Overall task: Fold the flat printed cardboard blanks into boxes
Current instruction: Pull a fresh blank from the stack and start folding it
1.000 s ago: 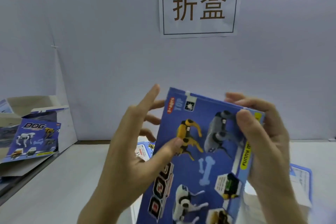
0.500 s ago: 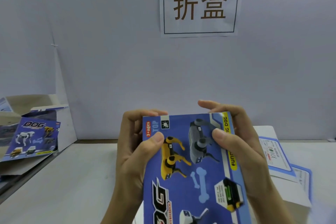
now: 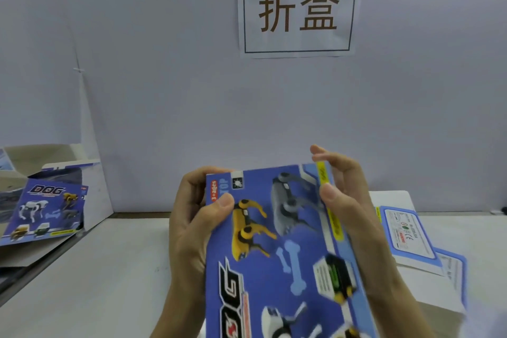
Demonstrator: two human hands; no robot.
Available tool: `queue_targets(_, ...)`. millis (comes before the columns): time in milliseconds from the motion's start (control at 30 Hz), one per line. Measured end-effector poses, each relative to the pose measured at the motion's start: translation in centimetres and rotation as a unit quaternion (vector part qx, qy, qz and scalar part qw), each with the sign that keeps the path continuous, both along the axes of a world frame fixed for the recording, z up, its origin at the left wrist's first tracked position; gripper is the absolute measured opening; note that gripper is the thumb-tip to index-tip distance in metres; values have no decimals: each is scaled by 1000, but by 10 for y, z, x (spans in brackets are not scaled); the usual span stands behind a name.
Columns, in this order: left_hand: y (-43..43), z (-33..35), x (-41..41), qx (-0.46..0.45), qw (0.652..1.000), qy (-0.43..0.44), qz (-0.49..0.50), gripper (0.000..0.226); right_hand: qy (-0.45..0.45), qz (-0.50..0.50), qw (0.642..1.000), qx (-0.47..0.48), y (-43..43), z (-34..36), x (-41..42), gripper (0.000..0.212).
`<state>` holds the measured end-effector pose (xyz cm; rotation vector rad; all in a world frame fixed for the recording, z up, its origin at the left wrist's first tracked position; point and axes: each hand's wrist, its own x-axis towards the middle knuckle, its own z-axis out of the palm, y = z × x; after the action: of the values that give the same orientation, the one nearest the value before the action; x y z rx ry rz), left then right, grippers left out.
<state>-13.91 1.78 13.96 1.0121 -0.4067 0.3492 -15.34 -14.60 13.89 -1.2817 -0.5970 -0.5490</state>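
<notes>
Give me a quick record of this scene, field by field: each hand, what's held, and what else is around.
held: blue printed blank, above the table
left hand: grips its left edge, thumb on print
right hand: pinches its right edge
right side: flat blanks lying on table
far left: same-print piece in open carton
wall: paper sign

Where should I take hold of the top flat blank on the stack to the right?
Pinch the blank at its right long edge, coming in from the right. It lies flat and skewed on the stack, so that edge looks easiest to lift; its left side is hidden behind the right hand.
</notes>
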Motion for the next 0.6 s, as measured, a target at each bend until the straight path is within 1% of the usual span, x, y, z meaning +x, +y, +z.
queue_targets(33, 1, -2, 5, -24, 999, 24, 16, 17, 10, -8, 1000, -14, -3, -2, 7, 33)
queue_targets(67, 3, -3, 11, -42, 997, 53, 46, 14, 33, -6, 999, -20, -4, -3, 12, 41)
queue_targets(100, 6, -4, 18, -57, 992, 84, 71, 10, 64, 27, 997, -47, -9, -4, 13, 60)
queue_targets(133, 11, -9, 26, -78, 986, 109, 101, 5, 104, 74, 988, -82, -12, -4, 12, 85)
queue_targets(167, 16, -12, 33, -93, 979, 132, 128, 3, 148, 121, 975, -117, -19, -6, 12, 100)
queue_targets(200, 21, -16, 40, -103, 973, 149, 146, 6, 171, 164, 959, -156, -26, -10, 8, 98)
queue_targets(233, 25, -20, 46, -103, 968, 166, 157, 8, 173, 194, 946, -194, -33, -13, 3, 85)
queue_targets(267, 30, -22, 53, -113, 962, 176, 174, 13, 172, 193, 944, -204, -37, -16, 0, 70)
queue_targets(300, 32, -25, 60, -118, 958, 187, 183, 16, 169, 165, 952, -197, -37, -19, -1, 54)
queue_targets(333, 33, -28, 67, -116, 956, 193, 187, 16, 166, 107, 965, -174, -35, -21, 1, 37)
queue_targets(367, 31, -30, 71, -95, 958, 196, 188, 14, 162, 38, 976, -139, -31, -21, 5, 23)
queue_targets(400, 27, -31, 70, -63, 963, 191, 181, 18, 155, -30, 982, -104, -25, -22, 12, 17)
queue_targets(433, 21, -31, 68, -23, 971, 176, 162, 27, 151, -91, 981, -79, -18, -23, 17, 16)
queue_targets(500, 7, -31, 56, 73, 986, 125, 83, 44, 131, -218, 965, -63, -7, -28, 27, 14)
queue_targets(533, 1, -31, 49, 122, 987, 96, 43, 47, 117, -268, 954, -61, -5, -31, 29, 12)
queue_targets(567, -2, -31, 46, 159, 985, 66, 25, 44, 107, -296, 948, -49, -4, -33, 30, 9)
queue_targets(600, -3, -31, 45, 184, 982, 35, 32, 42, 101, -303, 947, -27, -6, -32, 31, 8)
